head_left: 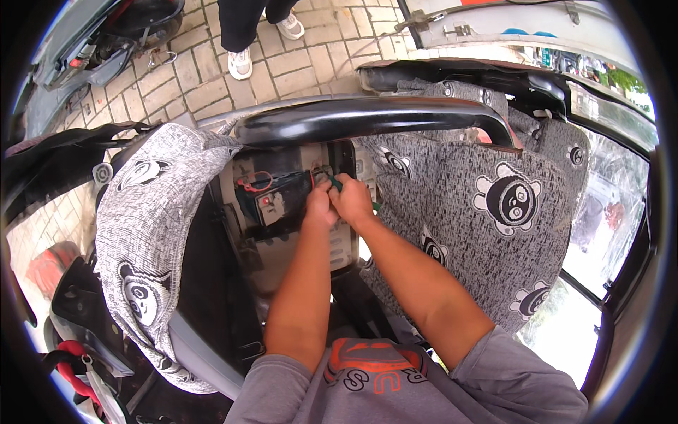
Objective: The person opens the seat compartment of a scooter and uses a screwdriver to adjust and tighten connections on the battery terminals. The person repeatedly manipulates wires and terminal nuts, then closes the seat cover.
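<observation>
Both my hands meet over the far right part of an open compartment between the grey patterned seat covers. My left hand (321, 203) is closed, its fingers bent around something too hidden to name, close to the wires at the battery's right end. My right hand (352, 202) presses against it and is closed on a green handle (337, 184), which shows by the thumb; the rest of it is hidden. Just left of my hands sits a dark battery (286, 198). A red wire (258, 181) loops at its left end.
A thick black curved bar (374, 116) crosses beyond the compartment. Panda-patterned covers lie over the left seat part (145, 240) and the raised right part (487, 219). Beyond, a person in dark trousers (239, 25) stands on paving. A transparent sheet (607, 205) hangs at right.
</observation>
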